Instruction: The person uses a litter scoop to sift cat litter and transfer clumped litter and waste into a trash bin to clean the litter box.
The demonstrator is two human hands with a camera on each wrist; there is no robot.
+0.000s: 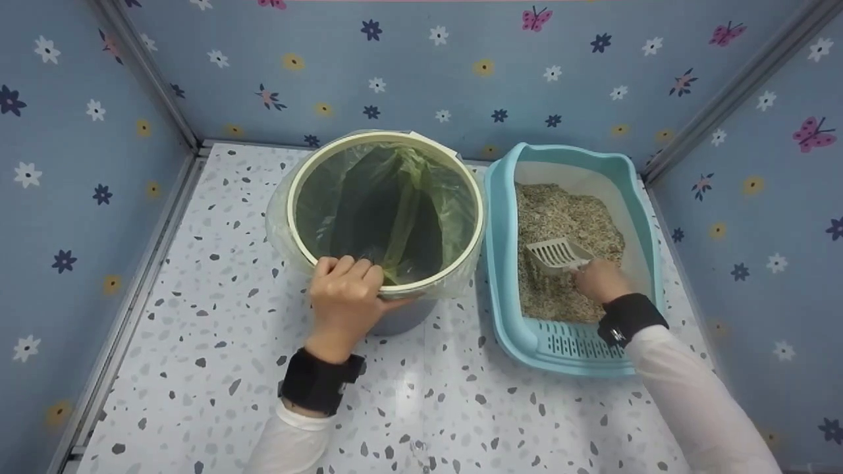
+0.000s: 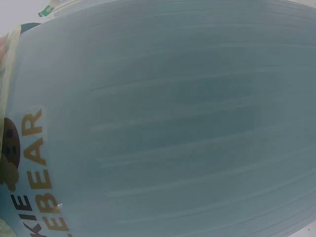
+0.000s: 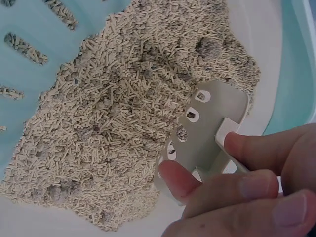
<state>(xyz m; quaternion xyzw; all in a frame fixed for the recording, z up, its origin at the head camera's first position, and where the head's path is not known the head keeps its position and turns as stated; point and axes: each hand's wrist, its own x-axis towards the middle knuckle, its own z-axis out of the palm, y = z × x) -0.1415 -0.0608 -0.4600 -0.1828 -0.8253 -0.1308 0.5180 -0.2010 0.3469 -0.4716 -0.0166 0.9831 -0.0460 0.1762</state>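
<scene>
My left hand (image 1: 346, 293) grips the near rim of a round trash bin (image 1: 479, 217), fingers curled over the edge. A translucent yellow-green bag (image 1: 458, 191) lines the bin and hangs outside its rim. In the left wrist view the bluish bin wall (image 2: 187, 118) fills the picture, with printed lettering at its left. My right hand (image 1: 600, 282) holds a beige slotted litter scoop (image 1: 556, 253) by its handle. The scoop (image 3: 227, 103) sits at the pellet litter (image 3: 113, 128), head tilted. Darker clumps (image 3: 210, 48) lie among the pellets.
The turquoise litter box (image 1: 502, 263) stands right beside the bin, with a perforated step (image 1: 566, 339) at its front. Patterned blue panels (image 1: 428, 72) close in the back and both sides of the speckled white surface (image 1: 217, 303).
</scene>
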